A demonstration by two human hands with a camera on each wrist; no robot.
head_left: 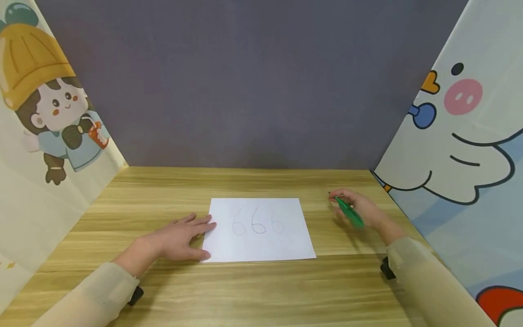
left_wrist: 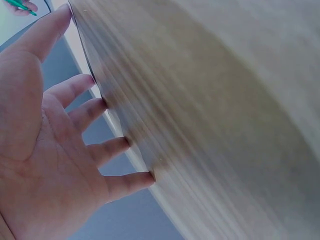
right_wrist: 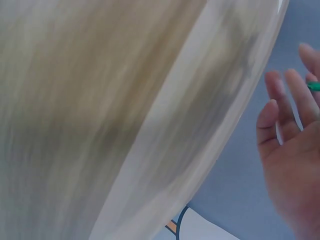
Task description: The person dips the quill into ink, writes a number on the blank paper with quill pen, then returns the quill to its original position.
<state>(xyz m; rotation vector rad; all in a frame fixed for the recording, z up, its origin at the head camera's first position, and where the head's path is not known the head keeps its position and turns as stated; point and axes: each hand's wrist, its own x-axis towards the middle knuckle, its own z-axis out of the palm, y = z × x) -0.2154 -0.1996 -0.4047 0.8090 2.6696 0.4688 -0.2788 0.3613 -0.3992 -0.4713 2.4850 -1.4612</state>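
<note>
A white sheet of paper (head_left: 286,245) lies on the wooden table, with three sixes drawn in thin lines across it; the middle one looks darkest. My left hand (head_left: 180,238) rests at the sheet's left edge, fingers spread, thumb and fingertips touching the paper. In the left wrist view the palm of that left hand (left_wrist: 55,150) shows with its fingers extended. To the right of the paper, my right hand (head_left: 361,209) pinches a green pen (head_left: 349,212) above the table, its dark tip pointing away to the left. Only a bit of the green pen (right_wrist: 313,86) shows in the right wrist view.
The wooden table (head_left: 253,290) meets a grey panel (head_left: 253,86) at the back. Cartoon-printed walls stand on both sides, a child in a yellow hat (head_left: 61,113) at left and a white bird figure (head_left: 466,136) at right. Dark straps sit at both wrists.
</note>
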